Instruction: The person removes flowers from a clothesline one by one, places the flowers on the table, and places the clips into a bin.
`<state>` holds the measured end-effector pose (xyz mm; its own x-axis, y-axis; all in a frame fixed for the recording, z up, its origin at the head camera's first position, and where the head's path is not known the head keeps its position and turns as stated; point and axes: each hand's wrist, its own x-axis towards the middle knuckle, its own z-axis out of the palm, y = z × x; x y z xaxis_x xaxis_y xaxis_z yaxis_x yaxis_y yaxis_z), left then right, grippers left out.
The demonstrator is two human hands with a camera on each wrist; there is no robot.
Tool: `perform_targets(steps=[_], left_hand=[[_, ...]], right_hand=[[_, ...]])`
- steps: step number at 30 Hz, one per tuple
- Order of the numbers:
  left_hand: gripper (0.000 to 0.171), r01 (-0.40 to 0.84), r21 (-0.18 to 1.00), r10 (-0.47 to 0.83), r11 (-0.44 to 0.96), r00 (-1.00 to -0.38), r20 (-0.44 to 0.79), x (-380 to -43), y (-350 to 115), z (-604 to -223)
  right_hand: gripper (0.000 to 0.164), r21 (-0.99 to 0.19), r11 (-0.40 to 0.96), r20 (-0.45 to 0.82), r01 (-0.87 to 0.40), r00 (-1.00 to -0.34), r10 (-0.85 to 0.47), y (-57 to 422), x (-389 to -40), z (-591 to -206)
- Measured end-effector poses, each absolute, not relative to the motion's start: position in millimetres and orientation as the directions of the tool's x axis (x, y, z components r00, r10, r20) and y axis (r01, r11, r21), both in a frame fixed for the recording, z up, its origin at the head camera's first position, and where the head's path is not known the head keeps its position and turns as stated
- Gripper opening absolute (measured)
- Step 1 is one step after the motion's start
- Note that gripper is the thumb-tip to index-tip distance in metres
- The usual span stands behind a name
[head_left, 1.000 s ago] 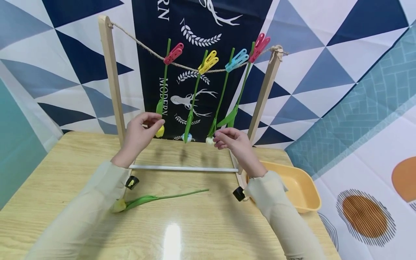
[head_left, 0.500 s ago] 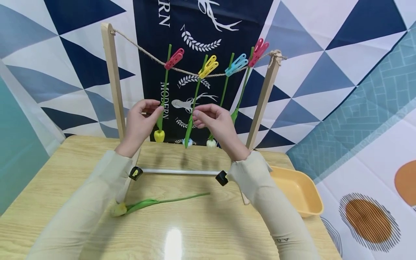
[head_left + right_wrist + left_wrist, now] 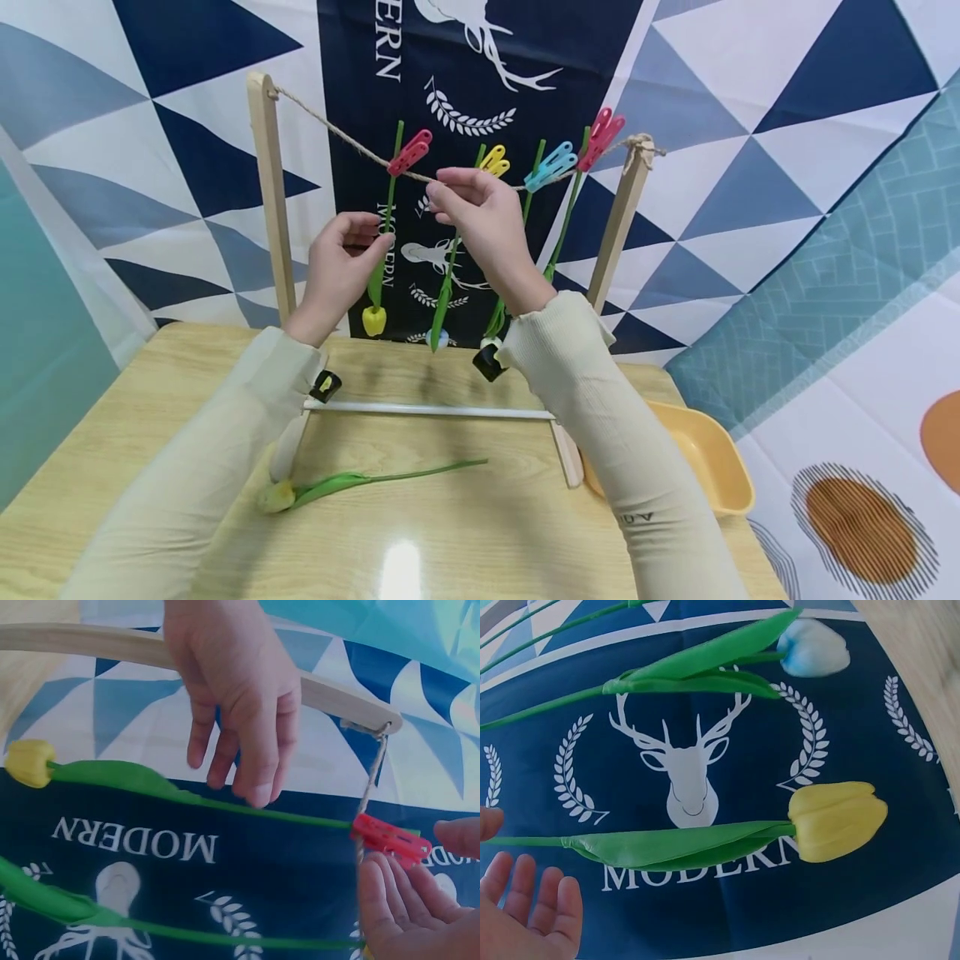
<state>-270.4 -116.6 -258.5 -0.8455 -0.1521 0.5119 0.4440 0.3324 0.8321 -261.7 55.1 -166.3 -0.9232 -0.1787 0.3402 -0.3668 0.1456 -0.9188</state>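
Note:
A yellow tulip hangs head down from a rope, its stem clipped by a red clothespin. My left hand is beside that stem; in the left wrist view the stem runs between the thumb and the relaxed fingers, without a pinch. My right hand is raised close to the rope and partly covers a yellow clothespin. In the right wrist view, its thumb and fingertips lie around the handle end of the red clothespin, a gap showing at the thumb.
More tulips hang to the right, from the yellow, a blue and another red clothespin. Wooden posts hold the rope, joined low by a white bar. A pale yellow tulip lies on the table. A yellow basin stands right.
My right hand has moved up and left, from beside the rightmost tulips to near the left red clothespin. My left hand has risen slightly along the yellow tulip's stem.

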Motion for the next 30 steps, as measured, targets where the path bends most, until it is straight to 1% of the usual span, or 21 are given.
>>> perform_targets(steps=[6,12,19,25,30], left_hand=[[0.039,0.422,0.84,-0.141,0.342,-0.86,0.49,-278,-113,-254],[0.038,0.437,0.843,-0.129,0.314,-0.86,0.494,-283,-110,-250],[0.037,0.447,0.841,-0.138,0.306,-0.853,0.504,-286,-109,-252],[0.034,0.45,0.842,-0.144,0.297,-0.851,0.506,-287,-109,-253],[0.028,0.454,0.844,-0.148,0.287,-0.849,0.507,-287,-109,-254]], right_hand=[[0.038,-0.909,0.191,0.351,-0.371,-0.927,-0.135,46,-262,-151],[0.047,-0.905,0.224,0.348,-0.363,-0.932,-0.104,42,-265,-137],[0.052,-0.908,0.29,0.272,-0.303,-0.951,-0.143,36,-272,-129],[0.053,-0.925,0.277,0.227,-0.261,-0.962,-0.151,30,-277,-125],[0.052,-0.936,0.276,0.182,-0.217,-0.972,-0.147,26,-281,-123]])
